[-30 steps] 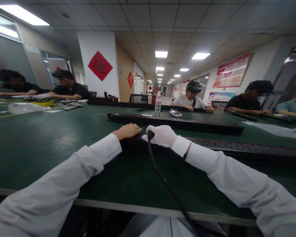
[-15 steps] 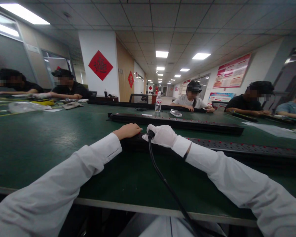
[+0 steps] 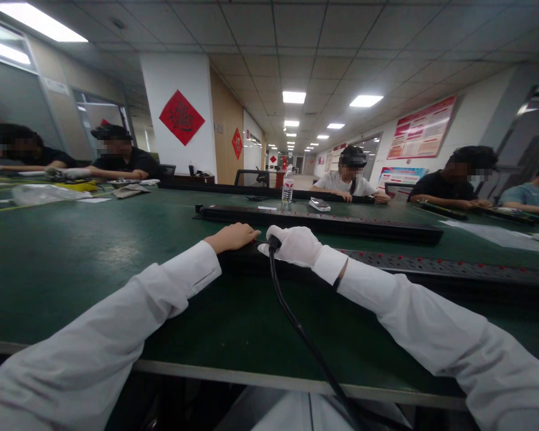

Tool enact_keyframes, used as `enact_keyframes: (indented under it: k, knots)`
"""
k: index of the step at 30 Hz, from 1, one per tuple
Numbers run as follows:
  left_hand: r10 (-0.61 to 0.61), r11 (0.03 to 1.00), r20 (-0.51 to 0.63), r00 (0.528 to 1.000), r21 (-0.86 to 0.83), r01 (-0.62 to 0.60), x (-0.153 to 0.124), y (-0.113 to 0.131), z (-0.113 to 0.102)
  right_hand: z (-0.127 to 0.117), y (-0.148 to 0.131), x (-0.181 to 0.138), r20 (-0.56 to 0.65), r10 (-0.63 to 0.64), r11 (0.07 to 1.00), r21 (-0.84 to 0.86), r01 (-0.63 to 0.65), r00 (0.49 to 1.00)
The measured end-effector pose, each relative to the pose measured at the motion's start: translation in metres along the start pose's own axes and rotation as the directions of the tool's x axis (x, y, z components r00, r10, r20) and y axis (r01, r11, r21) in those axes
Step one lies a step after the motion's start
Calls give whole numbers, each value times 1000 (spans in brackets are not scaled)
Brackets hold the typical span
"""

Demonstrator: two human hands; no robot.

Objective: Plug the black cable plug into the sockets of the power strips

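Observation:
My left hand (image 3: 233, 237), bare, is closed over the left end of a long black strip (image 3: 413, 264) dotted with red along its top. Its fingertips point right, almost meeting my right hand. My right hand (image 3: 294, 245) wears a white glove and is wrapped round the thick plug-like end (image 3: 274, 243) of a black cable. What lies under that fist, against the strip, is hidden. From there the cable (image 3: 296, 326) hangs across the green table down toward my lap.
A second black strip (image 3: 323, 222) lies parallel behind. Beyond it stand a water bottle (image 3: 287, 185) and a small white-edged device (image 3: 320, 205). White sheets (image 3: 498, 234) lie right, a plastic bag (image 3: 45, 193) left. Several people sit round the green table (image 3: 94, 287).
My left fingertips have shifted very slightly on the strip, and a red dot shows beside them. The view has drifted a little. My right hand keeps its grip.

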State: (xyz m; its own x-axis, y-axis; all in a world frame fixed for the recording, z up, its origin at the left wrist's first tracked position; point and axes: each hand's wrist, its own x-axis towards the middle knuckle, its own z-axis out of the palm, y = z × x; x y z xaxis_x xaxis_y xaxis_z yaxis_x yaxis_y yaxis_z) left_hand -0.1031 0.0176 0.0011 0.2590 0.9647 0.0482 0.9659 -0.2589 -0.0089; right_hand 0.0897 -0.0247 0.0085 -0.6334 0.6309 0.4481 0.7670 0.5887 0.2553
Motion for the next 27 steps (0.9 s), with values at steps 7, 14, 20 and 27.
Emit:
enact_keyframes:
  k: [7, 14, 20, 27]
  knots:
    - [35, 999, -4, 999, 23, -34, -1, 0, 0, -1, -1, 0, 17, 7, 1000, 3, -7, 1000]
    - [89, 993, -1, 996, 84, -89, 0, -1, 1, -1, 0, 0, 3, -3, 1000, 9, 3, 1000]
    - [112, 989, 15, 994, 98, -113, -3, 2, -2, -2, 1, 0, 1, -4, 1000, 10, 4, 1000]
    - [7, 1000, -10, 1000, -4, -7, -6, 4, -4, 0, 2, 1, -93, -74, 997, 21, 76, 993]
